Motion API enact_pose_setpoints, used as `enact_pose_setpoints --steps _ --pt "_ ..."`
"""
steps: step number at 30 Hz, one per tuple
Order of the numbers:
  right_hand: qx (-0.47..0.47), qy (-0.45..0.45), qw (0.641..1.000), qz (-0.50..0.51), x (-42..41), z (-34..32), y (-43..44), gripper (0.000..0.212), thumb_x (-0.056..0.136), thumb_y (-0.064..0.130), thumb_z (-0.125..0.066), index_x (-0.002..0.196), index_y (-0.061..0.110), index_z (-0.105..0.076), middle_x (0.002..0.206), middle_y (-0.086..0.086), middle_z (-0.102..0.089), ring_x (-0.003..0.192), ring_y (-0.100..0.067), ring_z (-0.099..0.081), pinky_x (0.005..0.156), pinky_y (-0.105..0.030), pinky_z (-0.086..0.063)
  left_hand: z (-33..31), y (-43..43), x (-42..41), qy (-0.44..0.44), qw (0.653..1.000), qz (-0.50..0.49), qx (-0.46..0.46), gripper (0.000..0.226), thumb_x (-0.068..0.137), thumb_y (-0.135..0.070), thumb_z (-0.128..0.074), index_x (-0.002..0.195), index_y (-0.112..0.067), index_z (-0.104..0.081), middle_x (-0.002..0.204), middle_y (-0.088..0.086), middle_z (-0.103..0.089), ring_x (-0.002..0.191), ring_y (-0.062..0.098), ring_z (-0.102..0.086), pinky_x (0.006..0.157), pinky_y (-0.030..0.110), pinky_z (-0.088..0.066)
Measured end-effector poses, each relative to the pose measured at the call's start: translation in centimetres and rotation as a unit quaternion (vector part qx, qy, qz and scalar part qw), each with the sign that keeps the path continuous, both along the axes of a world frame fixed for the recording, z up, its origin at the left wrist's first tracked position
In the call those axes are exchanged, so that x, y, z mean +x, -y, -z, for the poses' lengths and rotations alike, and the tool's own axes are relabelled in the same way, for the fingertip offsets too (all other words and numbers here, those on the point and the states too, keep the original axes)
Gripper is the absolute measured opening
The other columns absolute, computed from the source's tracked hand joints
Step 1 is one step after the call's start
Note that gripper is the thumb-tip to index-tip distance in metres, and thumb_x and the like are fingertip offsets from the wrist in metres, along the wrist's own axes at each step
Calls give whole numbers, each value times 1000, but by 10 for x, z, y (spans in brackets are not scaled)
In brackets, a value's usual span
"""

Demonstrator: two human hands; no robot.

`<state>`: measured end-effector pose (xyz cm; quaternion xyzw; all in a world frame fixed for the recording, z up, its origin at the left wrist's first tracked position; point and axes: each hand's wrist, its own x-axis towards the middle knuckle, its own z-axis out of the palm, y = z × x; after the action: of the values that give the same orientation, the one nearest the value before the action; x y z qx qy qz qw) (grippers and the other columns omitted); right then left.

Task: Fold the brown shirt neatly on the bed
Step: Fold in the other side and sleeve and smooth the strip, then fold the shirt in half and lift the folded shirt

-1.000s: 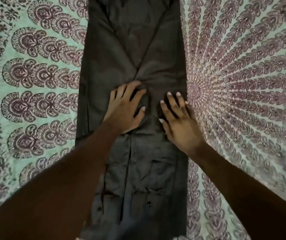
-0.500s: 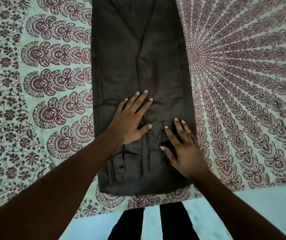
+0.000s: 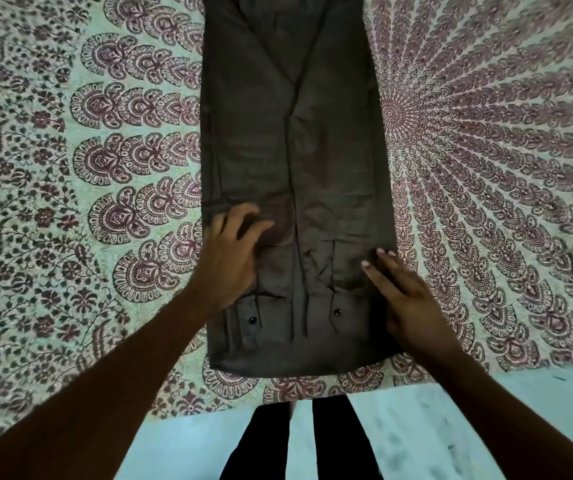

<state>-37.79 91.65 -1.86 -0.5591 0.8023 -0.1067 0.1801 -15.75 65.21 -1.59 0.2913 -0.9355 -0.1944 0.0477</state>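
Observation:
The brown shirt (image 3: 295,150) lies flat on the bed as a long narrow strip, both sides folded inward and meeting along a centre line. Its buttoned cuffs rest near the close end. My left hand (image 3: 233,258) lies flat on the strip's left edge, fingers spread, holding nothing. My right hand (image 3: 406,299) presses flat on the strip's right edge close to the near end, fingers extended. Neither hand grips the cloth.
The bed cover (image 3: 105,202) is pale green with maroon mandala and paisley print, spreading to both sides of the shirt. Its near edge runs just below the shirt. A pale floor (image 3: 416,427) and the person's dark-trousered legs (image 3: 299,441) show below it.
Both hands slid apart from the middle of the shirt to its left and right edges. The view pulled back, bringing the shirt's near end, the bed edge and the floor into sight.

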Motion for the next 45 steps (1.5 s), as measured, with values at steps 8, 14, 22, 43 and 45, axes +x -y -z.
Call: enact_pose_setpoints --steps 8,14,22,43,45 --pt "136 -61 977 -149 -47 -29 -16 101 85 24 -79 156 58 -16 170 -10 -14 149 -38 -31 101 -59 -41 -11 1 115 218 961 150 79 126 46 -20 -79 159 -45 -28 175 -6 -4 159 28 -16 113 51 -36" --pt "133 -70 963 -224 -45 -26 -8 118 66 10 -85 152 62 -24 167 -14 -24 139 -49 -34 94 -68 -45 -4 -7 104 199 971 129 41 96 68 -34 -77 152 -57 -35 169 9 -21 150 41 -22 105 66 -39" --pt "133 -99 963 -214 -34 -23 -11 114 60 18 -93 150 59 -35 163 -18 -32 135 -50 -37 92 -66 -45 0 -11 105 147 972 184 -25 79 79 -24 -67 153 -40 -45 167 9 -33 144 40 -39 107 55 -32" --pt "-200 285 910 223 -91 -69 185 42 80 -16 -43 85 18 -68 79 5 -69 77 -10 -62 66 -20 -48 -11 140 -19 -148 895 -235 348 39 88 23 -57 112 -4 -71 93 4 -72 95 21 -65 80 20 -54" --pt "-180 252 921 235 -113 -52 218 26 86 -2 -50 95 10 -71 86 -7 -70 84 -19 -64 69 -26 -47 -14 148 -38 -150 868 -281 381 31 94 13 -60 116 -7 -69 94 2 -70 89 16 -65 74 14 -53"
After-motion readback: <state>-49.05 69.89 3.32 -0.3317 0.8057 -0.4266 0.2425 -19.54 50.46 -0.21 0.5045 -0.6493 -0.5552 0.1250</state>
